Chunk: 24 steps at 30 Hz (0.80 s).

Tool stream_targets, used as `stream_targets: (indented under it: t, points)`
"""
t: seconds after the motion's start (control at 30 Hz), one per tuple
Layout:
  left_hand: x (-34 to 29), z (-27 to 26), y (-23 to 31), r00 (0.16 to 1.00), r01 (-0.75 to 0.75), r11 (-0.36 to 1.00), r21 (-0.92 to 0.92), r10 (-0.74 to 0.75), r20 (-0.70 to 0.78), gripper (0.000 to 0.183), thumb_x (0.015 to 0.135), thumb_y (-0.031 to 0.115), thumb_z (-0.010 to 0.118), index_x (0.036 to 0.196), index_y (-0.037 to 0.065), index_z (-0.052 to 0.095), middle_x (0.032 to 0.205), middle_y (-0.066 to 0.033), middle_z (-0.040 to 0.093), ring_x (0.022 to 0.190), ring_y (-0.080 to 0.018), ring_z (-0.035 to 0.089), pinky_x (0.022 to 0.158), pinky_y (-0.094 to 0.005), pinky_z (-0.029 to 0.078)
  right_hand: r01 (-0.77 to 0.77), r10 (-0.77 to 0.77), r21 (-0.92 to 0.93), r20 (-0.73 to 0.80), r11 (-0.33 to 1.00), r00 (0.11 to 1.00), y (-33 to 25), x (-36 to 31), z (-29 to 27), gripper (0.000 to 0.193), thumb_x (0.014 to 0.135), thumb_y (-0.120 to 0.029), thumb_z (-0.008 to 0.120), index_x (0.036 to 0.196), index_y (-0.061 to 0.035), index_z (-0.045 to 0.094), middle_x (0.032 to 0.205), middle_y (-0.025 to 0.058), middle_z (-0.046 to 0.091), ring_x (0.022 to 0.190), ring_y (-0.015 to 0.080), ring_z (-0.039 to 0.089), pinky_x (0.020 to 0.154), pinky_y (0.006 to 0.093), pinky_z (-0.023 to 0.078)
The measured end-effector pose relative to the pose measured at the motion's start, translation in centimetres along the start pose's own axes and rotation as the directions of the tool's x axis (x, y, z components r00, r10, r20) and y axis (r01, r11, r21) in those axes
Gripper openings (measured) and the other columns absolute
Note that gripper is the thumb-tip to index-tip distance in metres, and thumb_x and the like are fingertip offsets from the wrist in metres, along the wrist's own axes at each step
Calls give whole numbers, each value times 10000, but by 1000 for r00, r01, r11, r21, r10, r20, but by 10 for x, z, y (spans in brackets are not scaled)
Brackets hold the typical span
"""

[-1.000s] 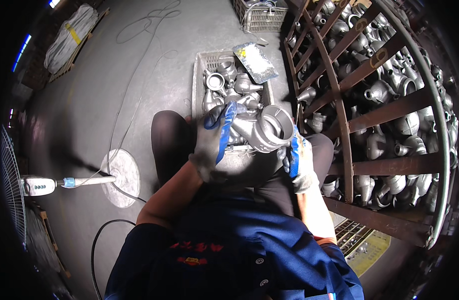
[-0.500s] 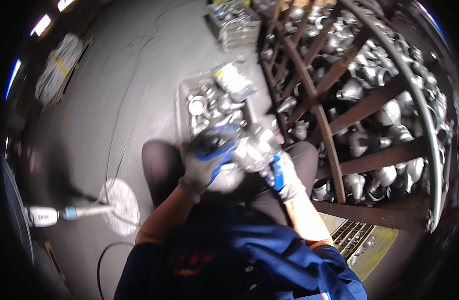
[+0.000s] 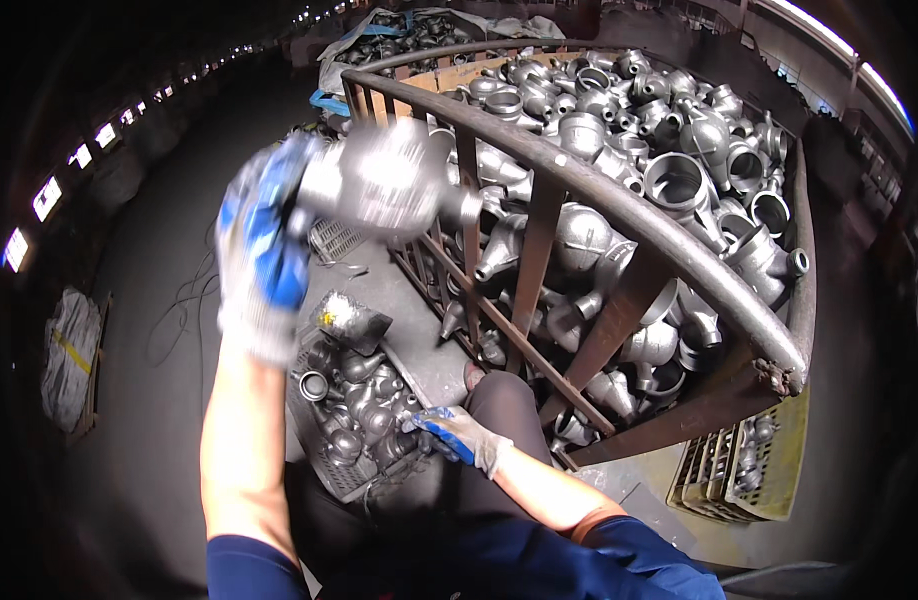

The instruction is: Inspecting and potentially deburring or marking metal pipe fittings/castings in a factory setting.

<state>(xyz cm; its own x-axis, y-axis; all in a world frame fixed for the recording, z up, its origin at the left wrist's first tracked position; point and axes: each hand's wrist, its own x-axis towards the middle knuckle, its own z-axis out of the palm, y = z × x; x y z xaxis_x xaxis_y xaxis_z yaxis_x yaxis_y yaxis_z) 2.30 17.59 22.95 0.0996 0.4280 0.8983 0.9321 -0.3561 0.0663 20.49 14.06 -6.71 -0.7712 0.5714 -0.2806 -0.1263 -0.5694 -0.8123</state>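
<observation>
My left hand [image 3: 262, 235], in a white and blue work glove, is raised at the left of the big metal bin. Its fingers are closed around one end of a bulbous grey metal pipe fitting [image 3: 384, 180], blurred by motion and held in front of the bin's corner. Lower down, my right hand [image 3: 461, 437], gloved alike, is over the right side of a plastic crate [image 3: 354, 490] between my legs. Its fingers stretch leftward, loosely open, with no held thing visible. Several grey metal fittings [image 3: 374, 425] fill the crate.
A brown metal-barred bin with a thick round rail [image 3: 619, 190] stands on my right, heaped with metal fittings [image 3: 584, 235]. A bag [image 3: 351, 322] lies at the crate's far edge. Yellowish crates [image 3: 769, 470] stand at lower right, a wrapped bundle [image 3: 71, 360] at far left.
My view has swung right toward the bin. My left hand has lifted the fitting up and away from my lap; my right hand has let go of it and is low beside the crate.
</observation>
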Motion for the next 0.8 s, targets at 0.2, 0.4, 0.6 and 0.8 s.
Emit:
stream_targets:
  t: [0.2,0.4,0.6,0.8]
  points:
    - [109,115,47,819,318,158,-935,-543,187,237,896,171,570,1022,-25,611,928,-116,654,691,-147,601,680,-281,538,-74,63,-117,-91,990,994,-15,2,11,294,920,-334,562,1028,-86,679,663,-18,582,433,40,426,365,192,291]
    - [135,170,110,744,668,194,-719,-138,654,228,899,237,598,1086,109,623,861,-31,628,714,-99,588,576,-224,486,-75,71,-88,-52,993,996,-5,1,4,274,940,-268,536,1098,-74,648,709,25,624,428,50,441,376,181,324]
    - [53,92,59,998,-27,367,-930,60,-5,125,866,178,659,965,103,655,731,19,623,662,-61,567,567,-203,472,91,-89,57,-37,994,995,-6,4,-5,314,958,-185,492,1191,14,565,811,78,661,511,75,522,435,191,402]
    - [-168,54,-112,405,628,9,-779,-858,317,160,904,133,595,1033,50,640,805,10,628,672,-58,562,528,-221,450,-6,10,40,-99,999,995,-22,6,0,372,946,-240,512,1214,18,524,777,84,651,474,67,476,404,198,360]
